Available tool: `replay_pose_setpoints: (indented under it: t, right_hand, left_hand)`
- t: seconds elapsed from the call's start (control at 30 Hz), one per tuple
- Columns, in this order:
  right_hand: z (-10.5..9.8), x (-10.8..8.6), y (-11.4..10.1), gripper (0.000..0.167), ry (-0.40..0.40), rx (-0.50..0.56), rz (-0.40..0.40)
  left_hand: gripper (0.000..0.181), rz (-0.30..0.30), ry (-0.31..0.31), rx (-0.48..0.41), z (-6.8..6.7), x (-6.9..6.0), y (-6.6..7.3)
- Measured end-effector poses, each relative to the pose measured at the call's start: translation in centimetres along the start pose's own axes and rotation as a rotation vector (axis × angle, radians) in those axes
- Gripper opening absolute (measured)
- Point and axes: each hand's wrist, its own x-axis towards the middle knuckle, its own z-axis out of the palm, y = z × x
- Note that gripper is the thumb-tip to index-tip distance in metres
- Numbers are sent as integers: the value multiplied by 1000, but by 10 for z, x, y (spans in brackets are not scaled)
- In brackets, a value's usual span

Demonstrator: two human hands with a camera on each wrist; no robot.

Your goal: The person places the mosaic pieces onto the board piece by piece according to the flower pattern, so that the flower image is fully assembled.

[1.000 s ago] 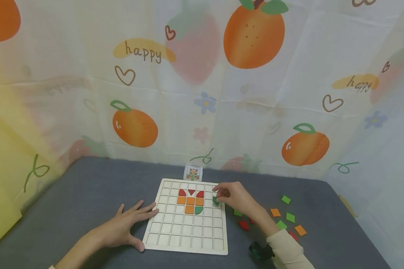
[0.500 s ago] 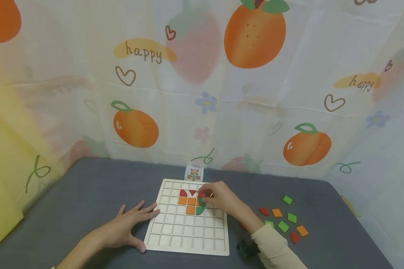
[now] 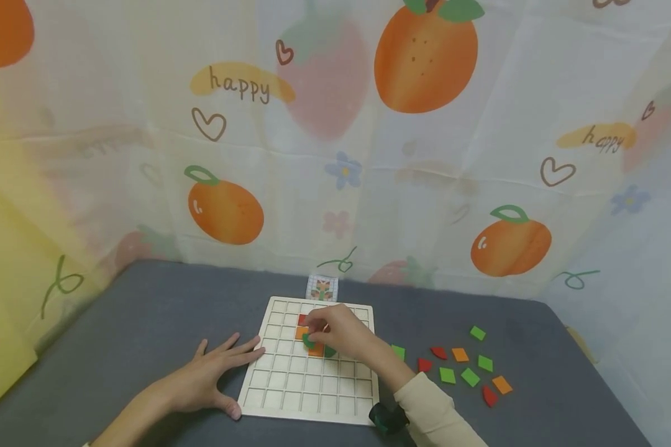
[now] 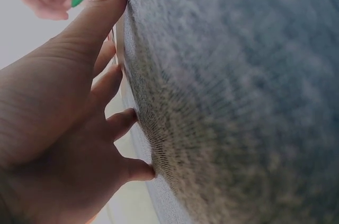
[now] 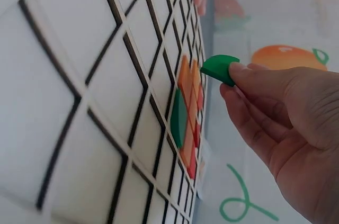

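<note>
Leftward over the board (image 3: pixel 291 385) goes the right hand (image 3: pixel 342 330), pinching 1 green piece (image 5: pixel 220 67); left hand (image 3: pixel 212 375) splayed; a loose pinch could drop it askew.

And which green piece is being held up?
The rounded piece pinched in the right hand. The other rounded green piece lies on the board, and the green squares lie on the table.

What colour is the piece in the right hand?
Green; the piece shows best in the right wrist view.
</note>
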Motion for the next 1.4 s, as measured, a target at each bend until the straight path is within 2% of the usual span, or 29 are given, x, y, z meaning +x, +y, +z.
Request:
replay_pose_setpoints:
  t: [0.4, 0.8, 1.4]
  right_hand:
    - [16, 11, -1, 22, -26, -22, -11]
    - [20, 14, -1, 19, -28, -79, -2]
    - [24, 14, 1, 19, -20, -118, -16]
  left_hand:
    - [104, 11, 12, 5, -1, -3, 1]
    - [103, -17, -7, 0, -1, -2, 1]
    - [103, -19, -6, 0, 0, -1, 1]
